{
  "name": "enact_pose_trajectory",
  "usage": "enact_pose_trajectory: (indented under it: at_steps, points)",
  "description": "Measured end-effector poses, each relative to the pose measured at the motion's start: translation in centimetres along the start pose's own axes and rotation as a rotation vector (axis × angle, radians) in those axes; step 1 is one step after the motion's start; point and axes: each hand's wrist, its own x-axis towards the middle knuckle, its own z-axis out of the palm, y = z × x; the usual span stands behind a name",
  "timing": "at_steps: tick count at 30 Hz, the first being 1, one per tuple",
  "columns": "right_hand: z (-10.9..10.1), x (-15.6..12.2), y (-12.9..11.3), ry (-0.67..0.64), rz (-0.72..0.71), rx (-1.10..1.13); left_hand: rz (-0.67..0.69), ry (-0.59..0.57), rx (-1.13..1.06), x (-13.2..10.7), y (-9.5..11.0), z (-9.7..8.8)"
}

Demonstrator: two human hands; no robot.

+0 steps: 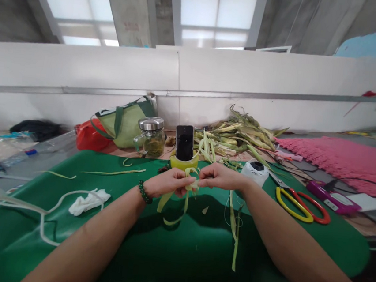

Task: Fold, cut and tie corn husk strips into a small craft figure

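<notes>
Above the green mat (196,257), my two hands meet around a bundle of pale green leaf strips (186,203). My left hand (172,184), below a dark green bead bracelet (144,192), pinches the bundle, and loose strip ends hang beneath it. Thumb and fingertips of my right hand (216,176) close on the bundle's right side; exactly what sits between them is too small to make out. A long strip (232,229) hangs or lies below my right wrist. Just behind my hands a phone (184,141) stands upright in a yellow-green holder (183,162).
Red-and-yellow scissors (301,205) and a white thread spool (254,172) lie right. A glass jar (151,137), green bag (126,122) and leaf pile (242,133) stand behind. White tissue (89,201) and a white cable (43,220) are left; a purple power strip (333,198) is far right.
</notes>
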Motion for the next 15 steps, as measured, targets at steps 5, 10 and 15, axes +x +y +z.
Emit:
enact_pose_trajectory:
  at_steps: [5,10,15]
  points:
    - [-0.6,-0.2,0.0,0.062,0.023,0.041,0.01,0.024,-0.023,-0.1,-0.1,0.1]
    - [-0.9,-0.5,0.6,0.2,0.098,0.203,0.003,0.106,-0.219,0.0,-0.1,-0.4]
    - [0.7,-0.2,0.1,-0.172,0.149,0.339,0.012,0.384,-0.567,0.7,0.0,-0.1]
